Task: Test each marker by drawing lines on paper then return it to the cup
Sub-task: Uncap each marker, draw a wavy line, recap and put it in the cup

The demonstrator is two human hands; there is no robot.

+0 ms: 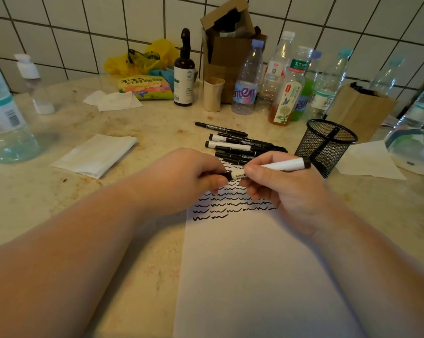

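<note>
A white-barrelled marker [283,165] with black ends lies level between both hands above the paper. My right hand [279,186] grips its barrel, and my left hand [184,176] is closed on its black cap end. The white paper [250,264] lies on the counter and carries several rows of black wavy lines near its far end. A pile of several black and white markers [237,145] rests just beyond the paper. A black mesh cup [324,145] stands to the right of the pile, with one marker showing inside it.
Several plastic bottles [247,79] and a brown cardboard box [228,45] line the tiled wall behind. A beige cup [213,93] and a dark pump bottle [184,69] stand nearby. Folded tissues [96,154] lie at left, and a large water bottle [4,118] is at far left.
</note>
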